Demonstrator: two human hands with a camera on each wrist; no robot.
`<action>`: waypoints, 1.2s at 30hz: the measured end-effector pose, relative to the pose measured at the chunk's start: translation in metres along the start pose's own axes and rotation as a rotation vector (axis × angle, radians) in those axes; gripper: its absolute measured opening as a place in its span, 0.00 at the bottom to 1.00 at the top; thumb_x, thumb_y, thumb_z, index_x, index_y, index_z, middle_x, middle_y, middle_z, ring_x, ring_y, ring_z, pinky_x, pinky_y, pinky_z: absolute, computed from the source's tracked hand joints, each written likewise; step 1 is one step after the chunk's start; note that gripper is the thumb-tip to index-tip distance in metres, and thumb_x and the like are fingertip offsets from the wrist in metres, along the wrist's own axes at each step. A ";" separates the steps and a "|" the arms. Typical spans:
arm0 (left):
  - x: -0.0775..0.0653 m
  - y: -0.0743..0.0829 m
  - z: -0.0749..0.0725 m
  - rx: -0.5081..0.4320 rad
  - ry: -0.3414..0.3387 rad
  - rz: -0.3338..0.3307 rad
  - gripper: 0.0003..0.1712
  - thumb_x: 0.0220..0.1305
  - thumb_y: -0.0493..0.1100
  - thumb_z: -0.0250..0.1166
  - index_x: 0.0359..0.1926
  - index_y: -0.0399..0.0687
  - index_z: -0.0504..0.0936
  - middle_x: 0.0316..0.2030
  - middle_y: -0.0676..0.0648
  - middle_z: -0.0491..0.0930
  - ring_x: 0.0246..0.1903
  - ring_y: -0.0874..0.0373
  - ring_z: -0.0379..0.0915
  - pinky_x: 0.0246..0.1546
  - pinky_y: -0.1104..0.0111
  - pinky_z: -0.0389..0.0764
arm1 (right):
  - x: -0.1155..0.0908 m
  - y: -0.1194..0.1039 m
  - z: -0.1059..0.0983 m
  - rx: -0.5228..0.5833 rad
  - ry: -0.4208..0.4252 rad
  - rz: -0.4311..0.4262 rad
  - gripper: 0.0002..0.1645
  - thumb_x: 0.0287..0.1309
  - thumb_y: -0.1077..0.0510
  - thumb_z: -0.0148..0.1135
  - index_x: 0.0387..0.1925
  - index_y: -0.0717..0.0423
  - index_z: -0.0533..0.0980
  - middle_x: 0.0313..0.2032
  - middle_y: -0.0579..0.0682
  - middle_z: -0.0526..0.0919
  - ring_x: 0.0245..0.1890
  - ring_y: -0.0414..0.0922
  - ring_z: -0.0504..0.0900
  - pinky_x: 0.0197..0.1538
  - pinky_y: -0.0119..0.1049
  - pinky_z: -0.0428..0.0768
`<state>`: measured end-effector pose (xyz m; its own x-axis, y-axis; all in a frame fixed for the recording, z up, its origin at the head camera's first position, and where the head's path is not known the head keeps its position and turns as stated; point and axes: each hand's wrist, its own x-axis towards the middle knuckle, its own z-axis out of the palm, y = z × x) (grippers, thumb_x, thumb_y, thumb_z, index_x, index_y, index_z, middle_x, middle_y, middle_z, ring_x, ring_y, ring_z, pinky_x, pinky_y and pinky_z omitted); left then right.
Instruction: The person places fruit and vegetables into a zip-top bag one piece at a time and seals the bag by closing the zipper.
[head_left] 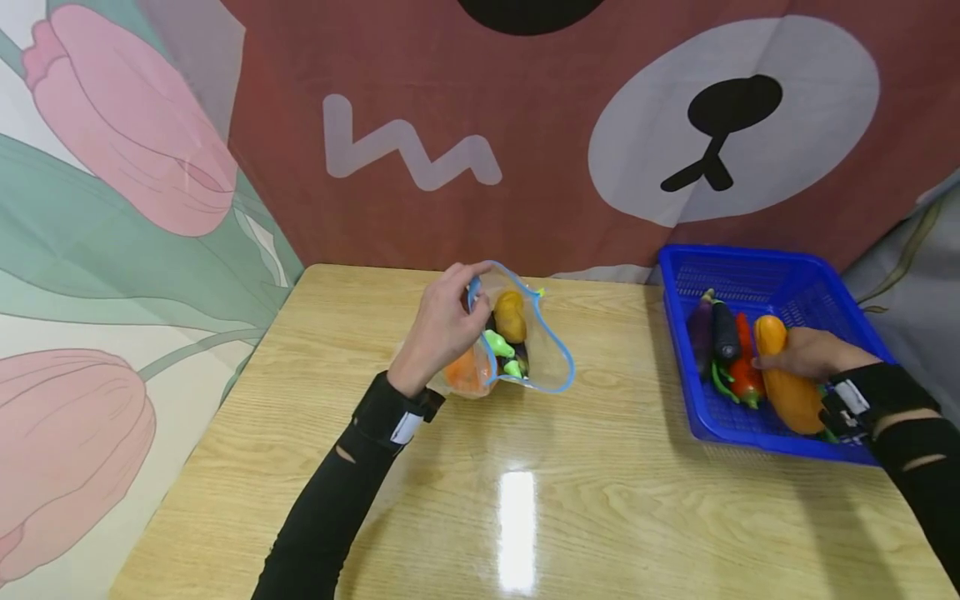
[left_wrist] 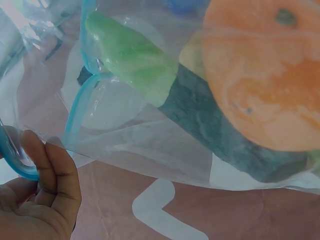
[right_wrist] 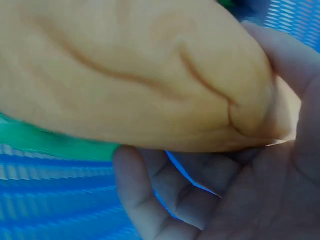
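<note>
My left hand (head_left: 448, 321) pinches the blue rim of a clear zip bag (head_left: 553, 350), whose mouth stands open. Inside the bag lie a yellow-brown potato (head_left: 510, 317), a bright green piece (head_left: 498, 343) and a round orange vegetable (left_wrist: 260, 95). In the left wrist view, a long green-and-dark thing (left_wrist: 192, 115) shows through the plastic. Over at the right, my right hand (head_left: 813, 354) grips a tan-orange butternut squash (head_left: 793, 402) within the blue basket (head_left: 678, 375). Thumb and fingers curl round its sides in the right wrist view, where the squash (right_wrist: 140, 75) fills much of the picture.
Beside the squash in the basket lie a purple eggplant (head_left: 701, 333), a dark long vegetable (head_left: 724, 332), red peppers (head_left: 746, 379) and a green pepper (head_left: 722, 383). Bag and basket stand on a wooden table (head_left: 600, 500), with a printed curtain (head_left: 540, 150) behind.
</note>
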<state>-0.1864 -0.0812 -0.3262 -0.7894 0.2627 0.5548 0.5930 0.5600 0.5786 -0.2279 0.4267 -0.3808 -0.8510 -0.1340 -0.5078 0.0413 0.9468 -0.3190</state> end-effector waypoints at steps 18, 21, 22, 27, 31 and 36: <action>-0.001 -0.003 0.000 -0.001 -0.001 -0.013 0.21 0.60 0.32 0.55 0.55 0.35 0.76 0.28 0.49 0.67 0.24 0.60 0.65 0.25 0.68 0.69 | -0.038 -0.114 -0.013 0.051 0.374 -0.211 0.42 0.54 0.34 0.61 0.49 0.68 0.65 0.36 0.63 0.79 0.29 0.51 0.80 0.28 0.46 0.79; -0.001 -0.003 0.001 0.000 -0.002 -0.013 0.21 0.60 0.32 0.55 0.55 0.35 0.76 0.28 0.49 0.67 0.25 0.60 0.65 0.25 0.68 0.69 | -0.043 -0.129 -0.013 0.057 0.385 -0.225 0.41 0.54 0.34 0.62 0.48 0.67 0.64 0.36 0.62 0.78 0.28 0.51 0.80 0.28 0.46 0.79; -0.001 -0.004 0.001 0.001 -0.002 -0.012 0.21 0.60 0.32 0.55 0.55 0.35 0.76 0.28 0.49 0.67 0.25 0.60 0.65 0.25 0.68 0.69 | -0.045 -0.134 -0.013 0.062 0.391 -0.232 0.42 0.54 0.34 0.61 0.49 0.67 0.63 0.37 0.63 0.78 0.29 0.52 0.80 0.29 0.46 0.80; 0.000 -0.003 0.000 0.004 0.000 -0.005 0.21 0.60 0.32 0.54 0.55 0.35 0.76 0.27 0.49 0.67 0.25 0.59 0.64 0.26 0.68 0.68 | -0.059 -0.161 -0.012 0.130 0.440 -0.279 0.49 0.52 0.33 0.62 0.58 0.66 0.58 0.43 0.67 0.76 0.34 0.57 0.81 0.30 0.47 0.81; 0.001 -0.003 0.000 0.002 -0.001 -0.007 0.21 0.60 0.32 0.54 0.55 0.36 0.76 0.27 0.49 0.67 0.25 0.60 0.64 0.25 0.68 0.68 | -0.072 -0.184 -0.013 0.181 0.471 -0.318 0.52 0.51 0.34 0.64 0.63 0.62 0.55 0.43 0.65 0.77 0.34 0.55 0.81 0.29 0.43 0.80; 0.001 -0.003 0.000 0.003 -0.006 -0.023 0.21 0.60 0.33 0.55 0.56 0.37 0.77 0.28 0.50 0.67 0.25 0.60 0.65 0.26 0.69 0.69 | -0.087 -0.213 -0.012 0.235 0.492 -0.377 0.45 0.53 0.39 0.65 0.61 0.59 0.58 0.41 0.60 0.79 0.32 0.50 0.80 0.26 0.37 0.77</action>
<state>-0.1893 -0.0823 -0.3277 -0.8037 0.2543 0.5380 0.5744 0.5679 0.5896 -0.1689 0.2404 -0.2590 -0.9671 -0.2418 0.0794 -0.2403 0.7650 -0.5975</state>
